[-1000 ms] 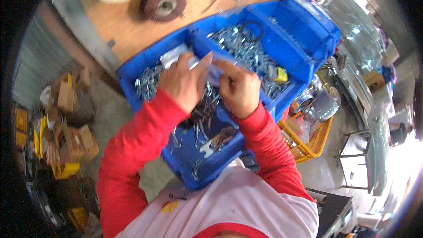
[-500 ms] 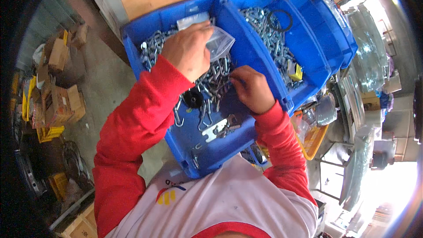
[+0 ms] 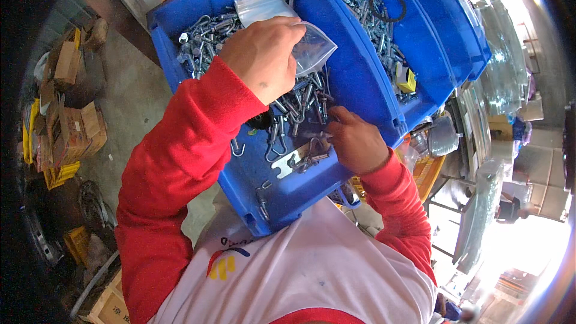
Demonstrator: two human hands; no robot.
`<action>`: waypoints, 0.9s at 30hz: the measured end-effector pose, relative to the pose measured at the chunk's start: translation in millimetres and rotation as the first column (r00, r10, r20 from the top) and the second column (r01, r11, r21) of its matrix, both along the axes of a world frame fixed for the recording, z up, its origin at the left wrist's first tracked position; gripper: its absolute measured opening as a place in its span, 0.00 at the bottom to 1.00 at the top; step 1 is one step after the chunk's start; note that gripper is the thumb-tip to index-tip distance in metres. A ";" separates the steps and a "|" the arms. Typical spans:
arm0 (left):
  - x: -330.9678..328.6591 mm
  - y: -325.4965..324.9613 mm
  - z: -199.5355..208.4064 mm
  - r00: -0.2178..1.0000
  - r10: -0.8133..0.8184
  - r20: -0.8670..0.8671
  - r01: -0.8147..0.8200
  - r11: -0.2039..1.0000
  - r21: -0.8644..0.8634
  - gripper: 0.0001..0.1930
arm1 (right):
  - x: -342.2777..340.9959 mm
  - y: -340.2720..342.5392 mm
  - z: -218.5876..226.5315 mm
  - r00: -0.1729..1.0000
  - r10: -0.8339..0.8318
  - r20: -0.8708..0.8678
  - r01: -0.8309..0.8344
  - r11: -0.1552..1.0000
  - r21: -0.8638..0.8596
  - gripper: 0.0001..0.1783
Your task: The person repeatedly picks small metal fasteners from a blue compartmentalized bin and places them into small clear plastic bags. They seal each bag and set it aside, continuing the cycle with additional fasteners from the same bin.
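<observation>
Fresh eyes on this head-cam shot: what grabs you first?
Mid-frame, the big blue bin with its heap of shiny metal parts. Over that heap the left hand holds a clear plastic bag; the right hand is lower and to the right in the same bin, its grip unclear. Then the small yellow box in the next bin rightward.

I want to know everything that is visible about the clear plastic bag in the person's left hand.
The clear plastic bag looks thin and flexible, with shiny highlights and soft creases. The left hand grips it and covers part of it; the rest sticks out to the right, ending in a pointed corner. It is over the blue bin, above a heap of metal hooks. Whether it touches them, or holds anything, I cannot tell.
</observation>
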State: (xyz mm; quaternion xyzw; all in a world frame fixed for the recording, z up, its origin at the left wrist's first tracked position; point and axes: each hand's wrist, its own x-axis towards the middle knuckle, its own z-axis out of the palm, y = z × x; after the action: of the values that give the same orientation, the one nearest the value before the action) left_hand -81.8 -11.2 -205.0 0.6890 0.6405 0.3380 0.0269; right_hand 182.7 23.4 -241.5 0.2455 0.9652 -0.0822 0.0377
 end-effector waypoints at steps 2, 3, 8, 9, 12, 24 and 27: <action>1.5 0.9 1.2 0.999 -0.013 -0.034 0.012 1.000 -0.024 0.20 | 1.7 -12.2 8.8 0.994 0.043 -0.098 -0.041 0.999 0.023 0.09; 1.6 1.4 2.0 0.998 -0.022 -0.052 0.021 0.999 -0.035 0.20 | 2.6 -17.3 10.9 0.998 0.042 -0.052 -0.040 0.999 0.031 0.08; 3.0 0.7 3.0 1.000 -0.020 0.003 0.020 0.998 -0.058 0.19 | 0.4 -24.7 -9.2 0.969 0.170 0.178 -0.174 0.985 0.006 0.05; 3.8 0.8 2.2 1.000 -0.025 0.011 0.025 0.997 -0.076 0.19 | -2.4 -23.4 -16.9 0.960 0.200 0.196 -0.201 0.979 -0.013 0.05; 5.4 -0.3 0.3 1.000 -0.019 0.002 0.019 0.998 -0.055 0.19 | -8.9 -19.7 -30.9 0.938 0.274 0.210 -0.271 0.961 -0.045 0.05; 40.2 -5.9 30.9 0.980 -0.195 0.034 0.198 0.960 -0.198 0.18 | 16.1 5.8 62.7 0.411 -0.508 -0.757 -0.275 0.723 -0.634 0.15; 62.1 -5.3 35.2 0.958 -0.275 0.076 0.279 0.851 -0.445 0.16 | 7.1 9.6 67.2 0.353 -0.435 -0.828 -0.298 0.787 -0.540 0.18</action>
State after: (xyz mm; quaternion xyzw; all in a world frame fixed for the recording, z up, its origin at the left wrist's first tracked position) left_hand -19.7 -16.5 -169.7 0.7472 0.5952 0.1758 0.2376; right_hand 189.8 33.0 -174.3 0.1708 0.7137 -0.5149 -0.4432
